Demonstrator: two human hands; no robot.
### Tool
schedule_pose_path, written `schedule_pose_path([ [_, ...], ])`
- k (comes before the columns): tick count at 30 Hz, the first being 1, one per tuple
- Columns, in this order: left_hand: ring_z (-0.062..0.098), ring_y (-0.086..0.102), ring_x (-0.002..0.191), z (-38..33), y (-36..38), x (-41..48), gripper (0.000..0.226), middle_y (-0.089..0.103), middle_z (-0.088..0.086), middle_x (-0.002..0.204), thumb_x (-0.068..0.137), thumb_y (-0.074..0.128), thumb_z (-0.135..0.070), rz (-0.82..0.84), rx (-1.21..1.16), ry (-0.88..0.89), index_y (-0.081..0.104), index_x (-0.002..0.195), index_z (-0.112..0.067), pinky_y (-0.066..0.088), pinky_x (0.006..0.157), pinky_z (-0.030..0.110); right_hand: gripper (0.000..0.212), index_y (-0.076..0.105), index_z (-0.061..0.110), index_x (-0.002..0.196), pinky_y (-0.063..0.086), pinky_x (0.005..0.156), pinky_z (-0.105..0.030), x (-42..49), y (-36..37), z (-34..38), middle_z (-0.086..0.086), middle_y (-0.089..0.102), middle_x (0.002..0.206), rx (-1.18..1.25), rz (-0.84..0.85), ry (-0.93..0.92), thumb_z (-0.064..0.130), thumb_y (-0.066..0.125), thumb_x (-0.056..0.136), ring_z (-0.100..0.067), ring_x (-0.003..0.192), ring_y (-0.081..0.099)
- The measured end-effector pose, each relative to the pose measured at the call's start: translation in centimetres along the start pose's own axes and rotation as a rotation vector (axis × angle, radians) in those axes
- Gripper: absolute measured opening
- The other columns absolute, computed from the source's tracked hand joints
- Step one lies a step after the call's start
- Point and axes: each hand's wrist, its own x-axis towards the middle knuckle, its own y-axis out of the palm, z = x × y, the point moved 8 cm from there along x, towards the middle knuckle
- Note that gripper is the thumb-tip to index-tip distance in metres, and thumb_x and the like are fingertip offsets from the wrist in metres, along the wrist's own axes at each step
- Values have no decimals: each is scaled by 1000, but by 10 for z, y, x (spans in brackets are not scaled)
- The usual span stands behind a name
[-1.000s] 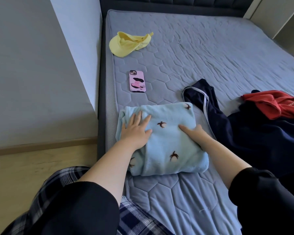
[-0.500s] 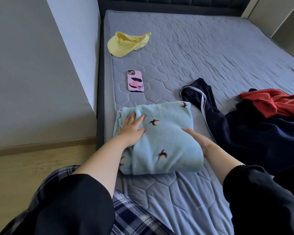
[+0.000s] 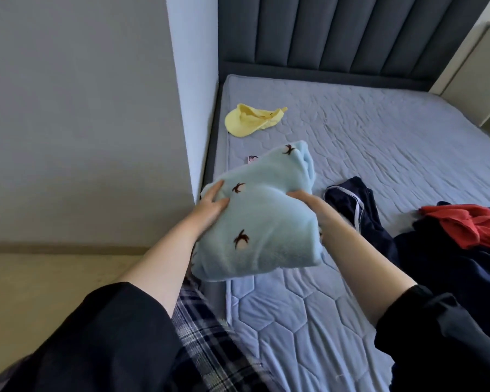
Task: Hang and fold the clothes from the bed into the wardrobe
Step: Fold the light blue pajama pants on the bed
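A folded light blue fleece garment (image 3: 269, 219) with small dark bird marks is lifted above the bed's near left corner. My left hand (image 3: 212, 206) grips its left edge, thumb on top. My right hand (image 3: 309, 205) grips its right side, the fingers tucked under the fabric. On the grey quilted mattress (image 3: 379, 154) to the right lie a dark navy garment (image 3: 385, 222) with white piping and a red garment (image 3: 470, 224) on top of it.
A yellow cap (image 3: 252, 120) lies near the head of the bed. A pink phone (image 3: 252, 159) peeks out behind the blue bundle. A grey wall panel (image 3: 82, 108) stands left of the bed, and a padded headboard (image 3: 337, 32) closes the far end.
The blue folded garment has left the mattress: both hands went from pressing flat on it to gripping its sides and lifting it. The view has tilted up toward the headboard.
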Motion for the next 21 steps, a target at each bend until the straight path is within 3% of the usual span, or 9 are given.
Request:
schedule_pose_path([
  [3,20,33,139,-17,-64,-15,57,30,1,155,100,45,-30,-154,29,41,21,151,-29,27,115,40,24,60,10,77,39,40,-20,-5,69,40,-7,54,49,-91,94,-59,32,67,82,-20,36,49],
  [6,18,31,140,-14,-138,-40,58,28,-3,155,99,43,-42,-296,3,34,19,152,-32,24,117,38,36,67,5,103,50,72,-37,-9,149,70,-15,65,82,-168,173,-149,31,71,78,-29,74,62],
  [9,18,25,143,12,-217,-73,63,21,-6,158,98,38,-53,-446,-25,-23,12,152,-34,19,111,28,42,67,9,107,55,86,-44,-17,237,75,-13,72,95,-283,276,-181,34,75,74,-31,86,69],
  [10,18,24,143,25,-240,-84,64,20,-7,158,97,37,-56,-489,-40,-52,10,152,-35,19,107,26,43,66,11,106,57,80,-43,-18,265,72,-12,72,91,-327,303,-177,36,75,73,-30,81,70],
  [12,16,22,144,53,-287,-102,65,18,-10,158,96,34,-59,-563,-52,-86,9,152,-35,18,105,24,33,65,12,91,53,55,-33,-18,323,61,-6,67,63,-396,355,-161,39,74,73,-23,54,64],
  [15,14,23,143,105,-350,-124,65,19,-10,158,96,31,-61,-627,-99,-138,9,152,-36,15,111,27,31,54,14,68,40,44,-26,-6,411,28,-4,47,43,-465,435,-72,38,72,74,-19,35,45],
  [18,18,31,140,165,-410,-137,62,27,-3,156,98,35,-54,-675,-208,-181,14,152,-32,21,118,41,27,55,13,64,40,40,-22,14,501,-7,-6,51,45,-509,498,5,31,72,76,-19,35,47],
  [21,23,34,139,205,-466,-148,62,28,0,155,98,37,-53,-749,-327,-263,13,152,-35,27,115,47,20,66,9,88,49,52,-25,29,584,-28,-7,66,63,-507,540,25,24,73,76,-20,52,63],
])
